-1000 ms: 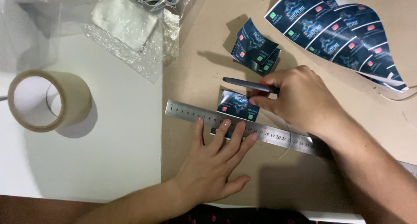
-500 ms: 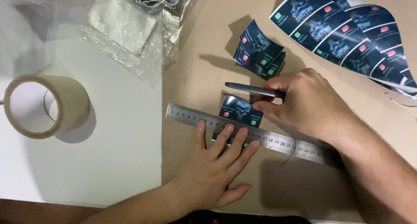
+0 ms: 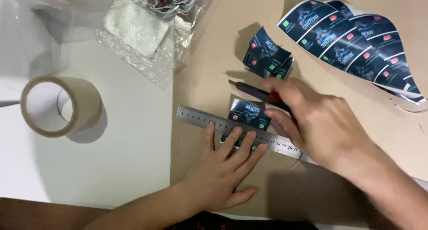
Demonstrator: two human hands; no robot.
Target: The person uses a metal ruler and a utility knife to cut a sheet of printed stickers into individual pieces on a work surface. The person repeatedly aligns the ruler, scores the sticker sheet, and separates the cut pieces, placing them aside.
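Since the earlier frames I saw the knife [image 3: 256,92] swing a little: its tip had drifted up and left, away from the ruler's edge, while my right hand [image 3: 325,123] stayed curled around the handle. My left hand [image 3: 223,167] had not shifted; its fingers [image 3: 243,143] lay spread and flat, pressing the steel ruler [image 3: 196,116] down on the brown cardboard [image 3: 214,47], closed on nothing.

The small dark printed card [image 3: 248,113] lay just under the knife, its lower edge tucked beneath the ruler, so the ruler's long axis ran left to right, dipping toward the right, across it. The blade tip sat up and to the left of the card, and the right hand was the nearer one to it.

A stack of cut cards [image 3: 267,54] and a curled printed sheet [image 3: 352,43] lay further up; a tape roll [image 3: 60,106] stood well to the left.
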